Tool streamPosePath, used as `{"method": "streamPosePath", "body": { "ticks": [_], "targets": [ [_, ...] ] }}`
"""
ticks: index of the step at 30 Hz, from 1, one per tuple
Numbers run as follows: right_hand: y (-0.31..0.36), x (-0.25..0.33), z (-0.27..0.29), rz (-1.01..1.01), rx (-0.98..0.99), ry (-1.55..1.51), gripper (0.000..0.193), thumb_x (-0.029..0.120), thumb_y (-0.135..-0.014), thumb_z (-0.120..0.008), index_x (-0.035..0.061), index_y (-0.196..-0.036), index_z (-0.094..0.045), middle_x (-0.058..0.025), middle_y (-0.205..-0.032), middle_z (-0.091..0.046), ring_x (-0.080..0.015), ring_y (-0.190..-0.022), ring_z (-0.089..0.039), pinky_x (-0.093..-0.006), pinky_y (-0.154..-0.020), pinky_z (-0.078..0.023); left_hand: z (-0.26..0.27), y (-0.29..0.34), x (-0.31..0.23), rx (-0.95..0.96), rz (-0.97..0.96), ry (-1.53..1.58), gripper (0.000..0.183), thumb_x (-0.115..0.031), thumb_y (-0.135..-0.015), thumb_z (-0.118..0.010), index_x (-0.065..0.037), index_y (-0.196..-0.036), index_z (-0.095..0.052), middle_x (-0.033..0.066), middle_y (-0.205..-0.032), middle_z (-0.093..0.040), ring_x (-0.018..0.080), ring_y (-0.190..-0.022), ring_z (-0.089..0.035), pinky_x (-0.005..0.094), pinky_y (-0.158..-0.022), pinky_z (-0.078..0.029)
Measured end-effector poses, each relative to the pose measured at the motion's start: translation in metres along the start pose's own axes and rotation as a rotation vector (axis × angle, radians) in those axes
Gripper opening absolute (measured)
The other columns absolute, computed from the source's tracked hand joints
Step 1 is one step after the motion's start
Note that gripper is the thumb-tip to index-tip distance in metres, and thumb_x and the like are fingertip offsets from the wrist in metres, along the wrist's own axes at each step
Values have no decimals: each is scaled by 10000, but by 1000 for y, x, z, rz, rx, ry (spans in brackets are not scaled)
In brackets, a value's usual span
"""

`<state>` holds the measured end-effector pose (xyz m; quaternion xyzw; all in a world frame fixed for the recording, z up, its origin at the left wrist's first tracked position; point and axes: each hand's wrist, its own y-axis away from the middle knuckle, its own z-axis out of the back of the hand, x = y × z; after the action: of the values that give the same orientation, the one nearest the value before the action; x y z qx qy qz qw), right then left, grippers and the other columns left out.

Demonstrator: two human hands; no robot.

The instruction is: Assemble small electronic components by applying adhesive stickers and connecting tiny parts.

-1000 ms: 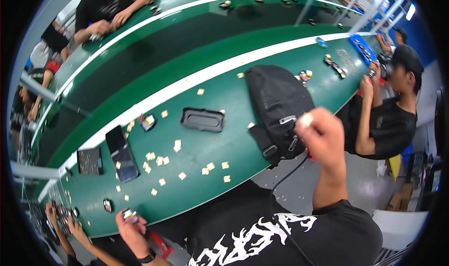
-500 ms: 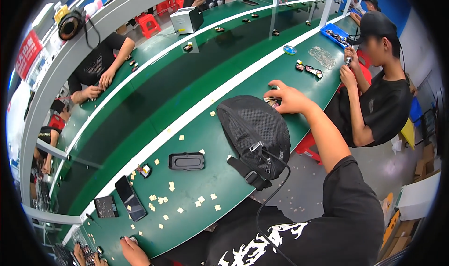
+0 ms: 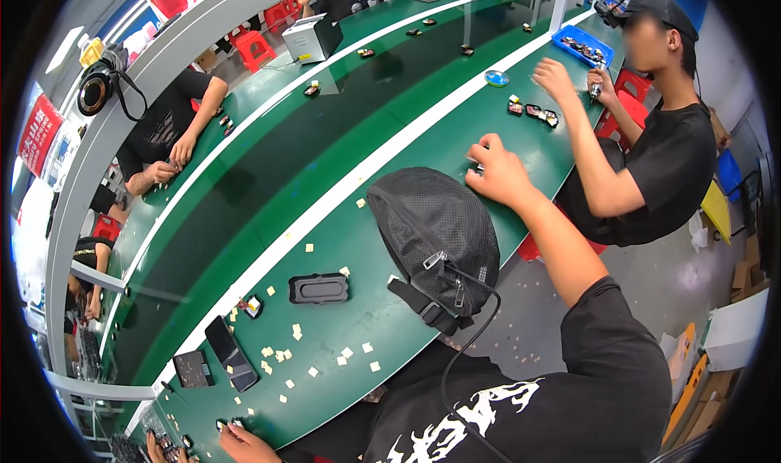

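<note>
My right hand is stretched over the green bench, beyond a black mesh bag. Its fingers curl around a small part that they mostly cover. At the lower left, close to the bench's near edge, my left hand is closed by a small black part with pale spots; its fingertips are partly hidden. The black mesh bag, with zips, a buckled strap and a cable, sits between my arms. Left of it lies a black plastic tray, with several pale yellow squares scattered around.
A phone, a dark flat box and a small wired part lie at left. To the right, a co-worker sits by a blue bin, small black assemblies and a round blue lid. A dark belt runs beyond.
My right hand has shifted slightly right, and the part in it shows less. The co-worker has taken one hand off the metal tool and reaches over the bench. The whole view has shifted slightly.
</note>
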<state>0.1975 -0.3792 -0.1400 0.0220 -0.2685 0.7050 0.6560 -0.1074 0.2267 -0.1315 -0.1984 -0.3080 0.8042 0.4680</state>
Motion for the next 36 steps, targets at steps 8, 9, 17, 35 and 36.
{"method": "streamPosePath", "body": {
  "ticks": [8, 9, 17, 35, 36],
  "targets": [
    [6, 0, -13, -22, -216, -18, 260, 131, -773, -647, 75, -1023, -602, -160, -1154, -552, -387, -805, -673, -480, -732, -566, -6, 6, -1, -38, -120, 40, 342, -269, -990, -605, 13, -818, -693, 251, -799, -650, 445, -730, -593, 540, -701, -487],
    [4, -2, -12, 3, -259, -60, 259, 118, -772, -644, 60, -1021, -601, -152, -1131, -563, -371, -809, -670, -465, -735, -562, -6, 5, -3, -21, -117, 86, 336, -257, -992, -600, 10, -810, -693, 256, -778, -641, 448, -718, -588, 543, -698, -485],
    [-8, -15, 6, -1, -209, -151, 316, 110, -752, -669, 22, -1054, -642, -154, -1063, -572, -300, -849, -648, -401, -757, -543, -34, 25, 24, 72, -91, 191, 240, -199, -1042, -561, 34, -1081, -601, 193, -872, -626, 365, -739, -591, 453, -660, -467],
    [27, 122, 70, 263, -1, -474, 276, 76, -760, -730, 37, -1022, -653, -121, -986, -649, -242, -880, -685, -365, -780, -560, 34, 18, -136, 808, 730, 1769, 308, -195, -1028, -572, 20, -1249, -554, 146, -1011, -677, 228, -807, -673, 314, -676, -560],
    [37, 149, 63, 366, 68, -585, 287, 77, -765, -729, 68, -1045, -665, -104, -985, -642, -266, -879, -670, -368, -770, -554, 43, 17, -155, 994, 796, 1894, 379, -205, -1034, -536, 28, -1330, -493, 199, -1121, -676, 285, -882, -711, 344, -745, -605]
  ]
}}
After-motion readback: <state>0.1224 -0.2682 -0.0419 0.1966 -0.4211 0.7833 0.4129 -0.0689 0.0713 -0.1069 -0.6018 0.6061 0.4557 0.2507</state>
